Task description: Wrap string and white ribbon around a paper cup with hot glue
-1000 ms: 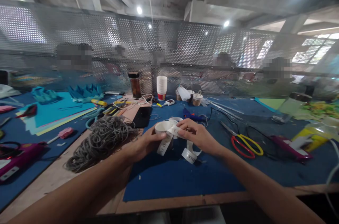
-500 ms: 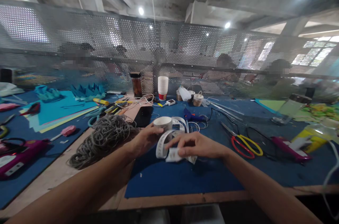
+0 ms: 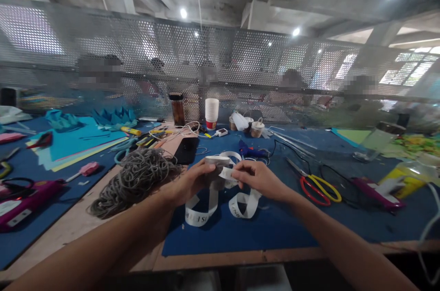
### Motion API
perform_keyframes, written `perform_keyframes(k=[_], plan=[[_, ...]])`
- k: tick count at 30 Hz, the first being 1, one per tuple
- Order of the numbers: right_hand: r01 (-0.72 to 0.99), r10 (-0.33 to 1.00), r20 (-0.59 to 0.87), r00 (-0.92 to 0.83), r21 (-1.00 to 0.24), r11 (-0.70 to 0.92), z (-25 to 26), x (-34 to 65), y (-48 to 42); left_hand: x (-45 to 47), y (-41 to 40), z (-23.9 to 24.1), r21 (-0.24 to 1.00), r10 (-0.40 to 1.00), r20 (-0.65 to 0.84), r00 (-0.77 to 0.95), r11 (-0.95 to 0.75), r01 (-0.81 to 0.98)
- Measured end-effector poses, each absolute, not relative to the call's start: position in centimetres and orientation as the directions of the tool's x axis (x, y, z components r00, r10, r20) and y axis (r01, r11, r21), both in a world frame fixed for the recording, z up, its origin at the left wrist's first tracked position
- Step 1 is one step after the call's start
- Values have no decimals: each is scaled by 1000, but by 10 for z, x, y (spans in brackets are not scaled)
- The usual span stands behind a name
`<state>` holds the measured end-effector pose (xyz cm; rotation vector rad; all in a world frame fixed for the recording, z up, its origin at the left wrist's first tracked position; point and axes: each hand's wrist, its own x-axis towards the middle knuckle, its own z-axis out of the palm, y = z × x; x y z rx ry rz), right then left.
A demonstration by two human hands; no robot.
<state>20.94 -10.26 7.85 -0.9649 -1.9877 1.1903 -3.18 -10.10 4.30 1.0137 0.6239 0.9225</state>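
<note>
At centre, the left hand [image 3: 187, 185] grips a white paper cup [image 3: 216, 171]; the right hand [image 3: 258, 180] pinches white printed ribbon [image 3: 220, 192] against it. Loops dangling at 6 o'clock could snag, skewing the wrap.

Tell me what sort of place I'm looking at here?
Most likely a shared craft workshop. The blue-matted table holds scissors, coloured paper sheets and a coil of grey cord. Other people sit behind a perforated metal screen. The left hand and right hand hold printed white ribbon.
</note>
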Motion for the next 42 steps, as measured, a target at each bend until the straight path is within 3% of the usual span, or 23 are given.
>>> perform_keyframes(k=[8, 25, 31, 36, 42], plan=[[250, 843, 252, -476, -880, 404, 72, 204, -103, -28, -108, 36, 946, 874, -93, 478, 227, -231], [316, 882, 258, -394, -863, 394, 65, 197, -108, -28, -107, 33, 957, 867, -92, 489, 213, -198], [324, 886, 293, -359, -851, 413, 62, 193, -109, -23, -109, 33, 975, 898, -7, 441, 105, -197], [326, 886, 290, -361, -851, 411, 61, 192, -110, -20, -113, 38, 978, 912, -53, 407, 129, -161], [338, 887, 305, -347, -841, 421, 61, 195, -110, -24, -110, 35, 966, 913, -23, 406, 125, -227]])
